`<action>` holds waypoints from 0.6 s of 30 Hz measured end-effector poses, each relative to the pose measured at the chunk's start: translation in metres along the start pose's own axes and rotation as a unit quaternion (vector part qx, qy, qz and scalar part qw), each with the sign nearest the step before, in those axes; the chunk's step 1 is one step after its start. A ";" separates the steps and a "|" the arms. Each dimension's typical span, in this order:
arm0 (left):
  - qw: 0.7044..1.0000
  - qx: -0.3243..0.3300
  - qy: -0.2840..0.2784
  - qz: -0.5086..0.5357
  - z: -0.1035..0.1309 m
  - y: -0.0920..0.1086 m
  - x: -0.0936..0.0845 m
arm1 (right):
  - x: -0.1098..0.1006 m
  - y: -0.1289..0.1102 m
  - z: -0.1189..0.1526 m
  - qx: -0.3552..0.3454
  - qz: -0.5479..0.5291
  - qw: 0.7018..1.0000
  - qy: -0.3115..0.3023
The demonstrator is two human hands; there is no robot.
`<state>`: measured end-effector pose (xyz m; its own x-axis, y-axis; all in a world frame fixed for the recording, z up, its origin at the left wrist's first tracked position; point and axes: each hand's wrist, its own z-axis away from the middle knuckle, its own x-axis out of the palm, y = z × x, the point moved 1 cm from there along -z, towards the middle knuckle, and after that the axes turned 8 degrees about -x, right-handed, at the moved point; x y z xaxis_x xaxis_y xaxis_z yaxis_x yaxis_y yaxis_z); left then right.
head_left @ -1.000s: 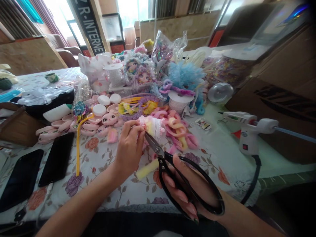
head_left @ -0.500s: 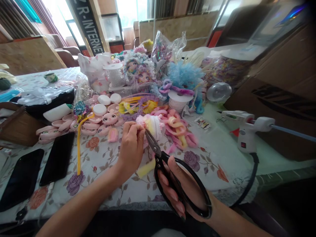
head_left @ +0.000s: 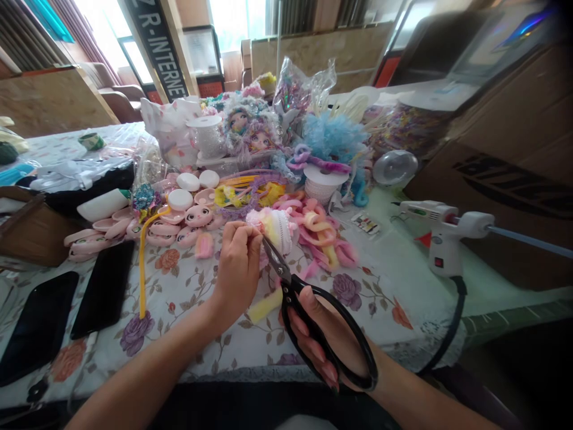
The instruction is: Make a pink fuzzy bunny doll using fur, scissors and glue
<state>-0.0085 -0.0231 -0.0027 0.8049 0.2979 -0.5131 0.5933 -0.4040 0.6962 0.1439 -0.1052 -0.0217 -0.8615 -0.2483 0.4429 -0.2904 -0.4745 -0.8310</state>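
Note:
My left hand [head_left: 237, 257] is closed in a pinch at the near left edge of a small fluffy pink, yellow and white craft piece [head_left: 280, 233] with a white lace band. My fingers hide the exact spot they grip. In my right hand [head_left: 317, 334] are black-handled scissors [head_left: 283, 270], fingers and thumb through the loops. Their blades point up and left, tips beside my left fingertips at the piece's edge; whether they touch it is hard to tell. A yellow fuzzy strip [head_left: 266, 306] lies under my left wrist, and pink and peach fuzzy strips [head_left: 320, 233] lie behind the scissors.
A glue gun [head_left: 447, 230] with its cord stands at the right by a cardboard box [head_left: 501, 161]. Two black phones [head_left: 102, 289] lie left. Pink doll faces [head_left: 199, 216], white round lids [head_left: 180, 199], a ribbon spool [head_left: 324, 185] and blue fluff [head_left: 335, 137] crowd the back.
My right hand and the scissor handles have shifted slightly left, with the loops a little closer together. The left hand keeps its pinch in almost the same place.

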 end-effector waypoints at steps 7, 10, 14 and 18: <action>1.000 -0.021 -0.001 -0.001 0.001 0.000 0.000 | -0.002 0.000 0.000 0.014 -0.033 0.999 -0.026; 1.000 -0.025 0.001 -0.001 0.001 -0.001 0.001 | -0.002 -0.001 0.001 0.030 -0.051 0.998 -0.031; 0.999 -0.037 0.001 0.005 0.001 -0.001 0.002 | -0.001 -0.006 0.004 0.059 -0.072 0.995 -0.030; 0.999 -0.036 -0.001 0.006 0.002 -0.001 0.001 | 0.001 -0.010 0.003 0.063 -0.078 0.994 -0.035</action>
<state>-0.0080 -0.0235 -0.0050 0.8125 0.2922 -0.5045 0.5815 -0.3452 0.7367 0.1479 -0.1034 -0.0118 -0.7775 -0.2200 0.5891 -0.3595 -0.6131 -0.7035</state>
